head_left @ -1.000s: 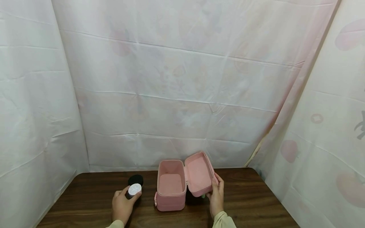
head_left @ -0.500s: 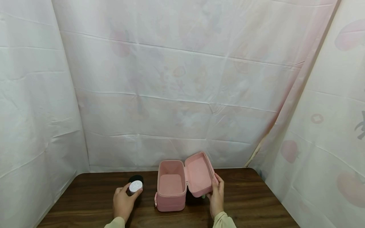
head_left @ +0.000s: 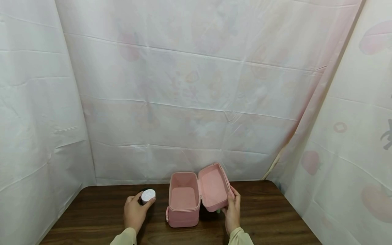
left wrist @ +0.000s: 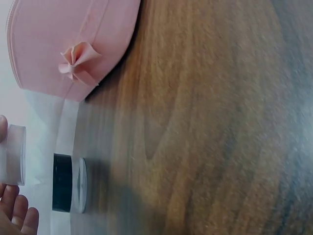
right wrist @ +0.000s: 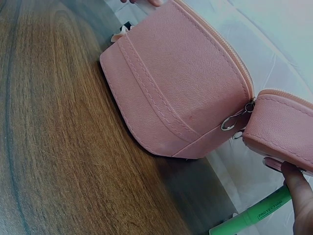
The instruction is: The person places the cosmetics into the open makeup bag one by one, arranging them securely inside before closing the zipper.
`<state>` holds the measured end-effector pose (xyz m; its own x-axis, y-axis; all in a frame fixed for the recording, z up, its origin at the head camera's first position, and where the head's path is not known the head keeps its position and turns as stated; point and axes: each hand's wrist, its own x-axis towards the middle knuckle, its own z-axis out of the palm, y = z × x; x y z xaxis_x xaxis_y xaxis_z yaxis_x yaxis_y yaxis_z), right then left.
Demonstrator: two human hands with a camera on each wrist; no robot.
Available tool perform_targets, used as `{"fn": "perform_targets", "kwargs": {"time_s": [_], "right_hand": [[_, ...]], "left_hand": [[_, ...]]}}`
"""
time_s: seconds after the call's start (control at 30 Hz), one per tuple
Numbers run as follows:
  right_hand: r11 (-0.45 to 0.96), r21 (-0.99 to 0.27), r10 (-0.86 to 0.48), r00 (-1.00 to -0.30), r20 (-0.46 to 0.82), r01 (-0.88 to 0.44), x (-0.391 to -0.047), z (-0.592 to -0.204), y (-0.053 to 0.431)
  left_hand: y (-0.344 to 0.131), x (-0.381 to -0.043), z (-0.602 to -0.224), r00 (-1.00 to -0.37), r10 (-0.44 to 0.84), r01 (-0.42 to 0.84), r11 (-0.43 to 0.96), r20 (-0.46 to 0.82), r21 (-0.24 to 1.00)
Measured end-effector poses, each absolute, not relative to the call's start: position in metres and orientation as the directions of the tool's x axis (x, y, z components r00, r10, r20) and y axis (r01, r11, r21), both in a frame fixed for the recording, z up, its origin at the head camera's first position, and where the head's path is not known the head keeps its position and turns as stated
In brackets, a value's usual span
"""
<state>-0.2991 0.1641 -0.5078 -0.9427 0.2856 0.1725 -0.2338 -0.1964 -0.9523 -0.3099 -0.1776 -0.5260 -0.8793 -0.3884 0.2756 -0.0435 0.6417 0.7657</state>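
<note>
A small round jar with a white top (head_left: pixel 148 196) is pinched in my left hand (head_left: pixel 134 211), between thumb and fingers. Its see-through side (left wrist: pixel 16 154) shows in the left wrist view. Beneath it a jar with a black lid (left wrist: pixel 62 182) and clear base stands on the table, mostly covered in the head view. My right hand (head_left: pixel 232 211) grips the edge of the raised lid (head_left: pixel 214 187) of a pink zippered cosmetic case (head_left: pixel 183 217). The lid is tilted back to the right, and the case's bare inside shows.
A green tube (right wrist: pixel 252 215) marked PROTECTION stands behind the lid, close to the right hand. A folded bow (left wrist: pixel 79 63) sits on the case's left side. White printed curtains (head_left: pixel 183 102) hang behind and beside the dark wooden table (head_left: pixel 263 217).
My left hand has moved slightly up and right with the white-topped jar, which now covers most of the black-lidded one. The right hand and the case lid have stayed still.
</note>
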Motion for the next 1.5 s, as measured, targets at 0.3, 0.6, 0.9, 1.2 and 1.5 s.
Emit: {"fn": "perform_targets", "kwargs": {"time_s": [0.3,0.6,0.9,1.2,1.5], "right_hand": [[-0.208,-0.951,0.282,-0.945,0.166,-0.229,-0.3,-0.509,0.165],[-0.216,-0.946,0.294,-0.94,0.172,-0.241,-0.301,-0.51,0.165],[-0.221,-0.944,0.295,-0.939,0.176,-0.246,-0.301,-0.511,0.164],[-0.217,-0.946,0.296,-0.939,0.173,-0.243,-0.301,-0.51,0.165],[-0.229,-0.944,0.292,-0.942,0.168,-0.239,-0.301,-0.51,0.165]], "left_hand": [[-0.174,-0.315,-0.521,-0.887,-0.384,-0.045,0.626,0.258,0.779],[-0.167,-0.318,-0.515,-0.887,-0.367,-0.025,0.643,0.279,0.765],[-0.162,-0.324,-0.508,-0.881,-0.356,0.011,0.642,0.311,0.767],[-0.152,-0.326,-0.499,-0.883,-0.328,0.043,0.655,0.335,0.755],[-0.139,-0.327,-0.492,-0.892,-0.296,0.067,0.661,0.341,0.748]]}}
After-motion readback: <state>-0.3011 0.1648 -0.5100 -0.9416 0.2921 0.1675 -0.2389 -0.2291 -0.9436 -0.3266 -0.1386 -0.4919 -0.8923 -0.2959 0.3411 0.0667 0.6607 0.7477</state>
